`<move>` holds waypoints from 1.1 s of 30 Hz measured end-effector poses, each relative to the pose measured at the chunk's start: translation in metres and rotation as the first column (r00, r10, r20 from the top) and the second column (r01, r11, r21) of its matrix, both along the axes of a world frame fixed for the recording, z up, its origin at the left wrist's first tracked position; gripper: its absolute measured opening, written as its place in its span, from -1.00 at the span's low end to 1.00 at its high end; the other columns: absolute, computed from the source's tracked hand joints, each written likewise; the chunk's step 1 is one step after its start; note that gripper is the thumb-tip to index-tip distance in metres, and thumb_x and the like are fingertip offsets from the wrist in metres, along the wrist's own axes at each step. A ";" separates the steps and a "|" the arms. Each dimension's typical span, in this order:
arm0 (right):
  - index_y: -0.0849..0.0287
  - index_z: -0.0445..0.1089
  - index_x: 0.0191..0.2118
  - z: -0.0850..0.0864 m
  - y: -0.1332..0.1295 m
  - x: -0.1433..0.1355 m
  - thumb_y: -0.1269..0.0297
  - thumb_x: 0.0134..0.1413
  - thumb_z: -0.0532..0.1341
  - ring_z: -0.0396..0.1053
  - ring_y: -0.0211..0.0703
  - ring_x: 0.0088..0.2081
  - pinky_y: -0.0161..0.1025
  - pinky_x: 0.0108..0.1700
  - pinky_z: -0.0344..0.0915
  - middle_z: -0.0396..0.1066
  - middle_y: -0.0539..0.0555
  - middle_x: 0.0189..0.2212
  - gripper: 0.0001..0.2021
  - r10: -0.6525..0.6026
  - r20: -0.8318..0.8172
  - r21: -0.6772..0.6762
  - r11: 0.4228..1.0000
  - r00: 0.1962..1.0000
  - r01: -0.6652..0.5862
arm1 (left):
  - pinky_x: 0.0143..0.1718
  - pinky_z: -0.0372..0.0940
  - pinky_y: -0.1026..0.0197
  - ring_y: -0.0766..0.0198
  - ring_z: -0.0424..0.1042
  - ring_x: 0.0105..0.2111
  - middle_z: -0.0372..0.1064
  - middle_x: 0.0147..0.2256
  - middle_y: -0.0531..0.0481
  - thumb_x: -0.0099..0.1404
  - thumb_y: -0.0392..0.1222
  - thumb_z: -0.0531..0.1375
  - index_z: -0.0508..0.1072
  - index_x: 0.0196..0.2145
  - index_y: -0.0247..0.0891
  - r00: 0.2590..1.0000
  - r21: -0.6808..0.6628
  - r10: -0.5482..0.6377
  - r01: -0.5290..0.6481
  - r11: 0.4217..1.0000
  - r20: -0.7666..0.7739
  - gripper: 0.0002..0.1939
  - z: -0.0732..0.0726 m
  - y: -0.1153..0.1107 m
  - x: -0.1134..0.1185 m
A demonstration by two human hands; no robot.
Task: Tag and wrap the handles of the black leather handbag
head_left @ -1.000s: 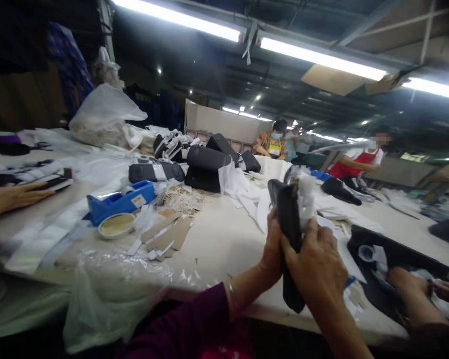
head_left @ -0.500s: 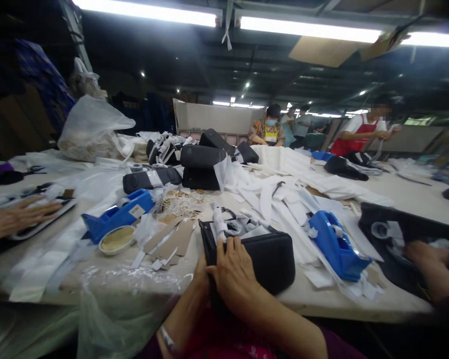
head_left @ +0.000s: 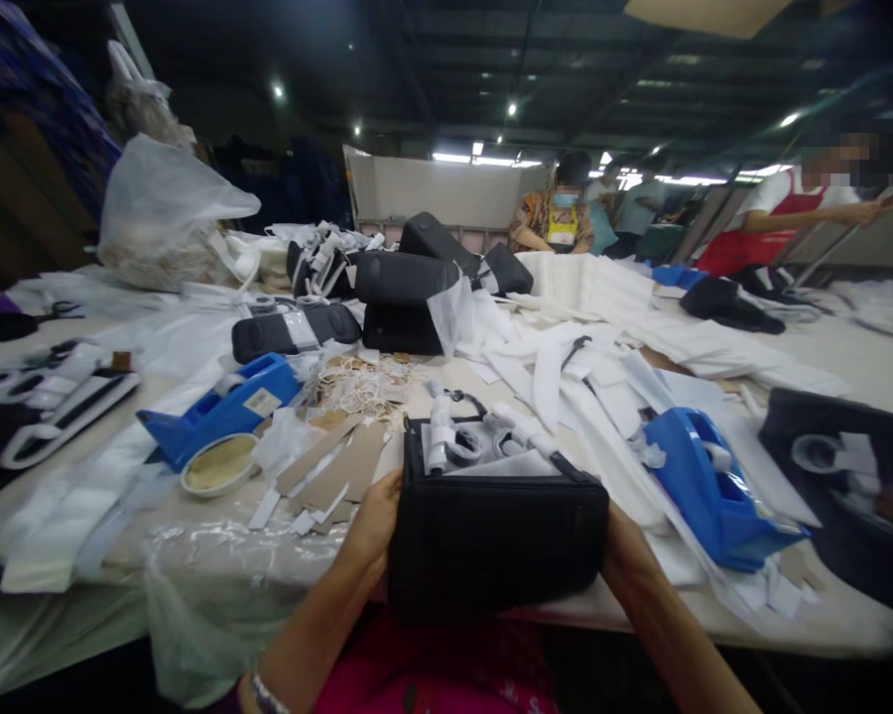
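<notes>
A black bag [head_left: 498, 540] stands at the front edge of the table, held between my two hands. My left hand [head_left: 376, 526] grips its left side, with the fingers partly hidden behind it. On the right side my right hand [head_left: 629, 545] is closed on the bag, its fingertips out of sight. White-wrapped straps [head_left: 465, 446] lie along the bag's far upper side, with rings or loops among them. Brown card strips [head_left: 342, 471] lie just left of the bag.
Blue tape dispensers stand left [head_left: 223, 407] and right [head_left: 718, 491]. A round dish [head_left: 219, 464] sits near the left one. Black bags [head_left: 406, 278] and white sheets [head_left: 566, 382] are piled behind. Co-workers' hands are at both sides; people stand across the table.
The black bag has turned so its long side faces me. My right hand has moved from its top left to its right side. The view has tilted down slightly.
</notes>
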State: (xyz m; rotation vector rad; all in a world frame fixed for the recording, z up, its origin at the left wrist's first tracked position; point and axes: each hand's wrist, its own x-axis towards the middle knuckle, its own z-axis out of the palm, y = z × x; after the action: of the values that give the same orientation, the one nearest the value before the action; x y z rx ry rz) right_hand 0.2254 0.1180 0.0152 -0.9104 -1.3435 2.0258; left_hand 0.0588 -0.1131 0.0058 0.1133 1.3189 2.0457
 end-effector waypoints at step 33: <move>0.16 0.37 -0.33 0.032 0.090 -0.122 0.45 -0.01 0.11 0.31 -0.04 -0.05 -0.15 -0.04 0.26 0.32 0.15 -0.08 -0.87 0.324 0.643 0.735 -0.003 0.694 -0.678 | -0.10 0.23 0.10 0.13 0.32 -0.16 0.36 -0.23 -0.08 0.17 -0.31 0.06 0.29 -0.35 -0.21 0.220 -0.698 -0.670 -0.093 0.710 -0.709 -0.93 0.024 0.064 -0.128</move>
State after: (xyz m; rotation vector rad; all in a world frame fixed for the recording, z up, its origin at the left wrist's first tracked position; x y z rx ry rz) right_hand 0.1037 0.2084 0.0475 0.0052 -2.9397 0.8081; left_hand -0.0690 -0.0488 0.0297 1.4265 2.3701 0.8791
